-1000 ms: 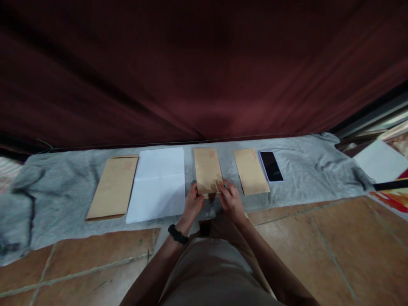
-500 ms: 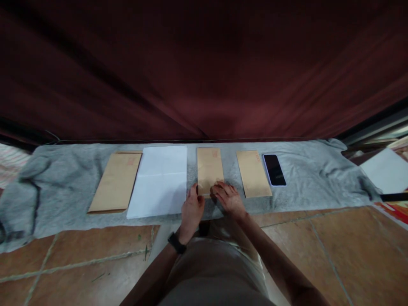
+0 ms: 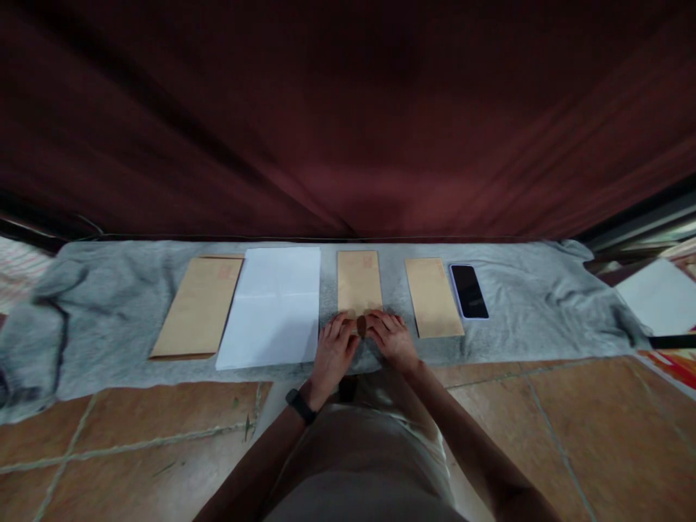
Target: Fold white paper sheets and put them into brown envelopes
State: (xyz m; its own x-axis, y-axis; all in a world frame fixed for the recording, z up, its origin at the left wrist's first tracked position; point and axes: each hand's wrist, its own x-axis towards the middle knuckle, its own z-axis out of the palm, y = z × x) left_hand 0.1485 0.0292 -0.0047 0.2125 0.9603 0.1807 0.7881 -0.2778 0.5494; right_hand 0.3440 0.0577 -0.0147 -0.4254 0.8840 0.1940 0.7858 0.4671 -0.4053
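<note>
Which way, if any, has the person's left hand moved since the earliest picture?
Yes. The left hand has shifted right along the near edge of the narrow brown paper envelope, nearly meeting the right hand.

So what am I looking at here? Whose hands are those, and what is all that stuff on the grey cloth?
The camera sits on a person's head and looks down, so the hands are that person's own. The left hand and right hand press on the near end of a brown envelope. It lies flat on a grey blanket on a tiled floor. Beside it lie white paper, a bigger brown envelope, another small envelope and a dark phone. Behind hangs a dark red curtain.
</note>
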